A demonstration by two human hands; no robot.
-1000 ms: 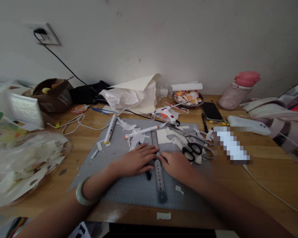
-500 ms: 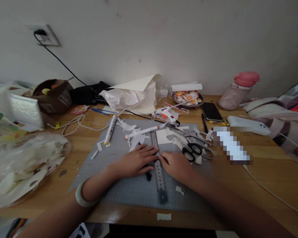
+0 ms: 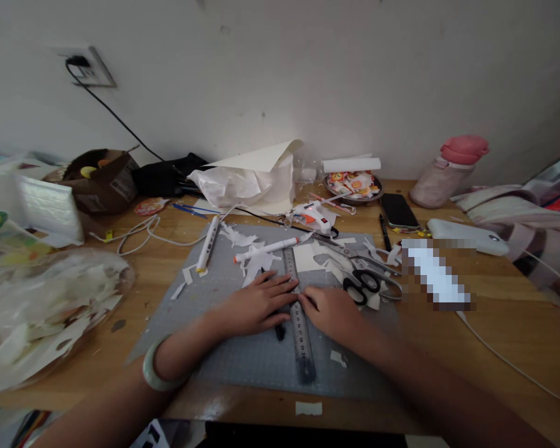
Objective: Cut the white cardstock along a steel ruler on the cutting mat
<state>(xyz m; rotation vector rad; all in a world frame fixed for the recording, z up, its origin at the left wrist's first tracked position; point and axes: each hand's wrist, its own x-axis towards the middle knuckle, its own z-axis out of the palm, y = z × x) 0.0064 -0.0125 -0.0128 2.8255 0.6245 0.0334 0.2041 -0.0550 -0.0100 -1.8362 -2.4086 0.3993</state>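
Observation:
A clear ruler lies lengthwise on the grey cutting mat. My left hand rests flat with its fingers stretched out, the fingertips touching the ruler's left edge. Beneath that hand a black pen-like object pokes out, mostly covered. My right hand is closed against the ruler's right edge, thumb and fingers pressed together; anything inside is hidden. Just beyond the hands are a cream paper piece and a white marker. Black-handled scissors lie to the right of my right hand.
A white glue gun and a bowl of wrapped sweets stand behind the mat. Right are phones, a power bank and a pink-lidded bottle. A plastic bag of scraps lies left. Cables cross the table.

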